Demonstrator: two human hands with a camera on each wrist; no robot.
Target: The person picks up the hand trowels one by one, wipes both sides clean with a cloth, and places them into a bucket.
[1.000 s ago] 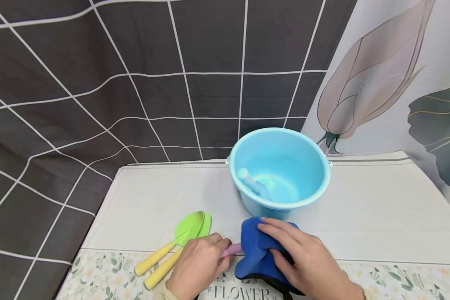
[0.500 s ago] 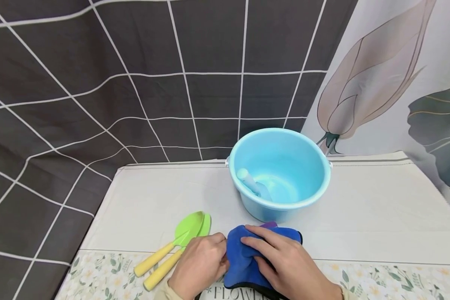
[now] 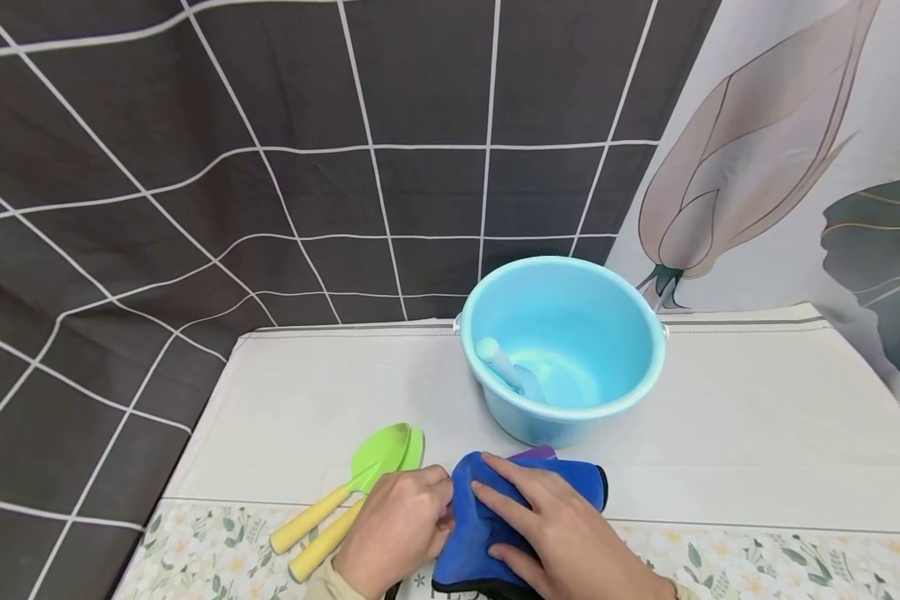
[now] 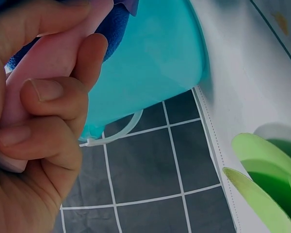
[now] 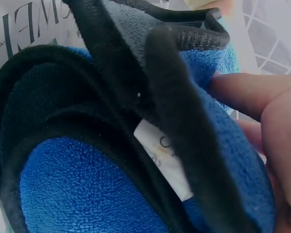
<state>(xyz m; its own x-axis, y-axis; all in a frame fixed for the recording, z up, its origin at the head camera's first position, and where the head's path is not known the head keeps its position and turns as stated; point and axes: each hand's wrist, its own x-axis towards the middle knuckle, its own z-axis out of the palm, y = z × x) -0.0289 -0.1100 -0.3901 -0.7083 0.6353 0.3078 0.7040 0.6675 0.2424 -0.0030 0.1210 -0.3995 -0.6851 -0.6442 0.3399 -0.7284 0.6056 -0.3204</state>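
My left hand (image 3: 401,525) grips the pink handle (image 4: 51,68) of a tool, its fingers curled round it in the left wrist view. A purple part (image 3: 536,452) of that tool shows past the far side of a blue cloth (image 3: 468,533); the rest is hidden. The cloth has black edging and a white label (image 5: 162,158). My right hand (image 3: 547,525) holds the cloth against the tool, with fingers spread across its top. Beside my left hand lie two green trowels (image 3: 382,450) with yellow handles, one overlapping the other.
A light blue bucket (image 3: 562,425) stands just beyond the cloth. Inside it leans a pale blue tool (image 3: 498,362). White cloth (image 3: 330,375) covers the table, with a floral band (image 3: 217,542) along the near side. A dark checked curtain (image 3: 420,192) hangs behind.
My right hand and the cloth have slid left toward my left hand, over the pink handle, and the purple part has come into sight. My left hand has stayed nearly still.
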